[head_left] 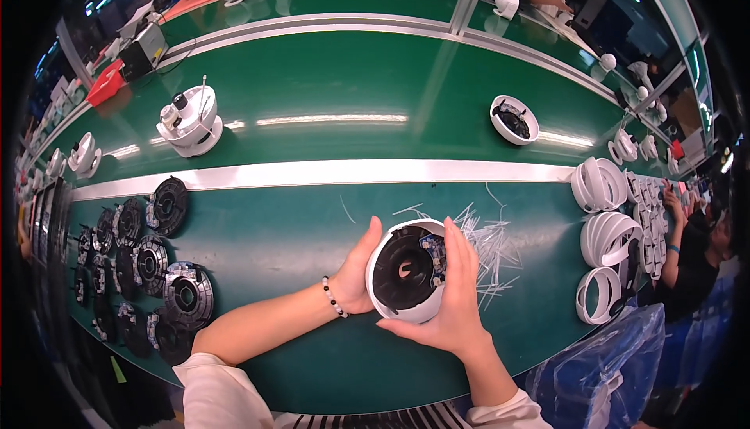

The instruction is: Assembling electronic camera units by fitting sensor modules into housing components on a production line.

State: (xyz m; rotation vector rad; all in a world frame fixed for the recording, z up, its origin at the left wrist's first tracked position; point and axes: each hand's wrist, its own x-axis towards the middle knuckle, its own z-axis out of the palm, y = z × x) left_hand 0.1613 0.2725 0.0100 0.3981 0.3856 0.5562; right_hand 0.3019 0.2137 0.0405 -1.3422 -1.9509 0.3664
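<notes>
A round white plastic housing [414, 314] is held up over the green bench, with a black disc-shaped part [391, 277] seated in it. The disc has a round hole at its middle, and a small blue circuit board [433, 251] shows near its right edge. My left hand [360, 269], with a beaded bracelet at the wrist, is closed against the housing's left side. Around the right side curls my right hand [453, 308], its thumb at the lower rim and its fingers along the upper right. Loose thin white strips [494, 251] lie just beyond it.
Several black discs with circuit boards [188, 296] are at the left. Stacked white rings [601, 296] stand at the right, above a clear plastic bag [605, 366]. On the conveyor beyond the white ledge [336, 173] sit a white assembly [191, 120] and a white bowl-shaped housing [516, 120].
</notes>
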